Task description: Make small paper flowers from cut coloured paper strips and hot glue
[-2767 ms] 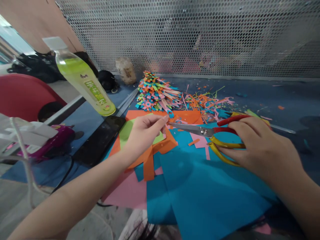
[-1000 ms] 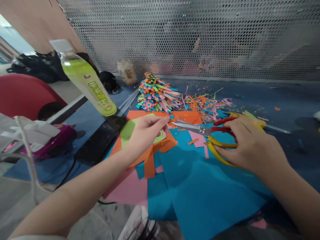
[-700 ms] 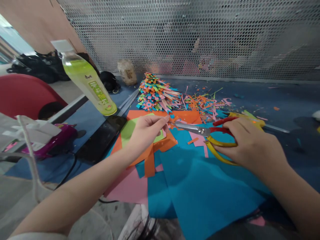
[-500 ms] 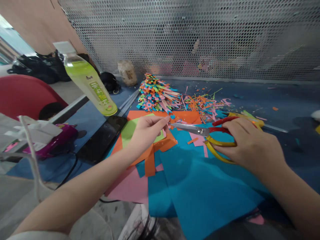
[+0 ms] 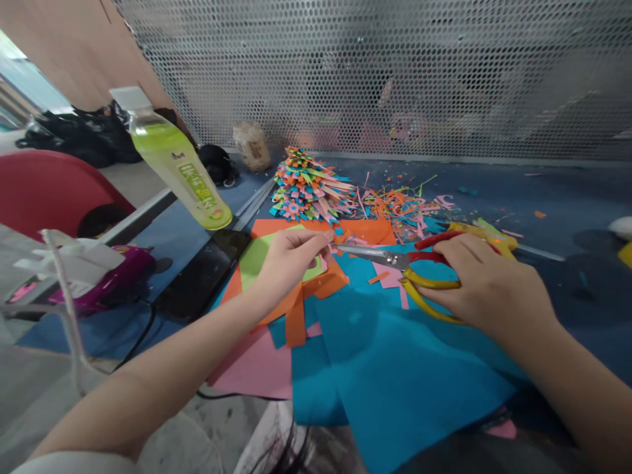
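Observation:
My right hand (image 5: 486,283) grips a pair of scissors (image 5: 392,258) with one red and one yellow handle. The blades point left, nearly closed, and their tips reach the fingertips of my left hand (image 5: 299,257). Thumb and forefinger of that hand are pinched together over a small piece of paper, mostly hidden, with a pinkish edge showing. Beneath both hands lie blue paper sheets (image 5: 395,368), an orange sheet (image 5: 368,230), a light green sheet (image 5: 257,257) and a pink sheet (image 5: 257,365). Small offcuts are scattered on top.
Behind the sheets stand a colourful paper-strip cone (image 5: 306,184) and a heap of paper shreds (image 5: 399,207). To the left are a drink bottle (image 5: 178,164), a black phone (image 5: 202,273) and a purple device (image 5: 108,276). A yellow tool (image 5: 494,240) lies beyond my right hand.
My right hand and the scissors have shifted slightly left, and the blades look a little more closed. My left hand keeps its pinch in nearly the same place.

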Demonstrator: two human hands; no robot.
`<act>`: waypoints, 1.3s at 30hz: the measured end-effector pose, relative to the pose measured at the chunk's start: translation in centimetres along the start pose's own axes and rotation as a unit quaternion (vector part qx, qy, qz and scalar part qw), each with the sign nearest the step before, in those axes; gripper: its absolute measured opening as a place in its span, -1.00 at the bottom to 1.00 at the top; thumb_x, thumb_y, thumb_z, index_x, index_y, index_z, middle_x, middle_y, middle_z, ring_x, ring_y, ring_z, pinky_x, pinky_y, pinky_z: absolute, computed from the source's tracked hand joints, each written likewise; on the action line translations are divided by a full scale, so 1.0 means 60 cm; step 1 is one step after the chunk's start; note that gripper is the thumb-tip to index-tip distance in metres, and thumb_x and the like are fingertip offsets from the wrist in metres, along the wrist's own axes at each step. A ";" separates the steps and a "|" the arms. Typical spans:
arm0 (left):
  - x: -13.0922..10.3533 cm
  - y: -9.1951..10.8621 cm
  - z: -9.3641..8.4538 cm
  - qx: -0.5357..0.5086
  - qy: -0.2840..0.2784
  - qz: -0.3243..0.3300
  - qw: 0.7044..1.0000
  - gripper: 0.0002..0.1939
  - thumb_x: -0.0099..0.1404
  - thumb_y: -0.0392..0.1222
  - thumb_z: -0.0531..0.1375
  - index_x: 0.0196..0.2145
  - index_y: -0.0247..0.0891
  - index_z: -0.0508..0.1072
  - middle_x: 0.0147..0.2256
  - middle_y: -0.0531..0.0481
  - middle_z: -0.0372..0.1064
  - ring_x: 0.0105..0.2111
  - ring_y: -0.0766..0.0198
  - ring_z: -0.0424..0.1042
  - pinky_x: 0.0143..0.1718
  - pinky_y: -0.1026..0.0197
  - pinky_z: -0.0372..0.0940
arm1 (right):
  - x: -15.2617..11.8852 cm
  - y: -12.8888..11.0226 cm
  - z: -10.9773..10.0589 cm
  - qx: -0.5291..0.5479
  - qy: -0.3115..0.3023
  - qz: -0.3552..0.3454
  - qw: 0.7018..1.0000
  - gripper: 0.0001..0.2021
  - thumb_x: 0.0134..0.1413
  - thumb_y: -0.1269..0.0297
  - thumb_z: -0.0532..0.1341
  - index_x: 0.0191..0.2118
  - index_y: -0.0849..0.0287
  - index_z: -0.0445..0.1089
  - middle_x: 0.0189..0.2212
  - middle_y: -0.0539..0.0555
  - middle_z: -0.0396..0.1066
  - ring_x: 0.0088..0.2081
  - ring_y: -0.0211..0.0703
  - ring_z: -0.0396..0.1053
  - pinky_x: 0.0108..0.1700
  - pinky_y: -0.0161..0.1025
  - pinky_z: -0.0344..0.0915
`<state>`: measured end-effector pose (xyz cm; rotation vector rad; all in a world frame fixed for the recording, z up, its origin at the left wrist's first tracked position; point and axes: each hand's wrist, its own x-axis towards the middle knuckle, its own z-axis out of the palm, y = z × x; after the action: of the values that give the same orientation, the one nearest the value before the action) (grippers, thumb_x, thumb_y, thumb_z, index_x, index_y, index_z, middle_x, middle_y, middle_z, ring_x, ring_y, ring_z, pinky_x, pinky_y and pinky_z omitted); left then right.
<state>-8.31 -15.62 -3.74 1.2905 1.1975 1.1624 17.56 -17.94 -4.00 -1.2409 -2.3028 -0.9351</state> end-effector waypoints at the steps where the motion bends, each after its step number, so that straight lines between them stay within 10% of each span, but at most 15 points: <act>1: 0.000 -0.001 0.000 -0.005 0.001 0.001 1.000 -0.65 0.15 -0.08 0.23 -0.69 -0.31 0.41 -0.67 0.06 0.29 -0.64 0.47 0.16 -0.58 0.34 0.06 | 0.000 0.000 0.001 0.000 0.000 0.001 1.000 -0.53 0.14 -0.11 0.02 -0.34 0.25 0.38 -0.40 0.18 0.40 -0.41 -0.09 0.35 -0.50 -0.24 0.07; 11: 0.014 -0.015 -0.008 -0.086 0.014 -0.049 0.995 -0.68 0.05 -0.06 0.30 -0.67 -0.33 0.39 -0.66 0.08 0.22 -0.63 0.49 0.08 -0.63 0.35 -0.03 | 0.005 -0.007 0.003 0.117 -0.046 0.170 0.977 -0.56 -0.01 -0.15 0.13 -0.30 0.19 0.32 -0.31 0.17 0.43 -0.34 -0.04 0.39 -0.50 -0.25 0.15; 18: 0.009 -0.014 -0.001 -0.149 -0.062 -0.121 0.979 -0.67 0.06 -0.12 0.31 -0.67 -0.32 0.30 -0.70 0.14 0.10 -0.67 0.50 0.05 -0.66 0.37 -0.07 | -0.019 0.023 0.055 0.047 -0.200 0.307 0.929 -0.58 -0.02 0.00 0.17 -0.20 0.30 0.23 -0.22 0.46 0.34 -0.23 0.20 0.38 -0.41 -0.10 0.23; 23: -0.002 -0.014 0.016 -0.204 -0.106 -0.226 0.947 -0.70 0.08 -0.19 0.28 -0.66 -0.32 0.27 -0.70 0.15 0.04 -0.69 0.51 0.00 -0.69 0.39 -0.12 | -0.018 0.024 0.060 0.081 -0.178 0.262 0.945 -0.64 -0.01 0.09 0.19 -0.18 0.27 0.26 -0.22 0.38 0.35 -0.16 0.27 0.36 -0.26 0.06 0.32; 29: -0.016 -0.011 0.036 -0.235 -0.156 -0.271 0.920 -0.70 0.03 -0.18 0.31 -0.64 -0.32 0.27 -0.71 0.14 0.08 -0.68 0.50 0.05 -0.68 0.41 -0.08 | 0.011 -0.028 0.016 0.273 -0.003 0.011 0.962 -0.59 0.14 0.24 0.18 0.09 0.24 0.22 -0.02 0.25 0.36 0.04 0.05 0.30 0.08 -0.01 0.28; 39: -0.031 -0.023 0.048 -0.150 -0.205 -0.215 0.943 -0.67 0.07 -0.01 0.29 -0.59 -0.33 0.35 -0.67 0.07 0.26 -0.68 0.49 0.14 -0.61 0.37 0.08 | 0.003 -0.058 0.017 0.362 0.041 -0.073 0.929 -0.79 0.20 0.36 0.12 -0.07 0.17 0.37 -0.25 0.11 0.51 -0.20 -0.14 0.47 -0.13 -0.17 0.42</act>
<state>-5.61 -17.58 -5.30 0.9186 0.8899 0.6802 14.56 -18.49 -5.94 -0.7035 -2.3497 -0.1145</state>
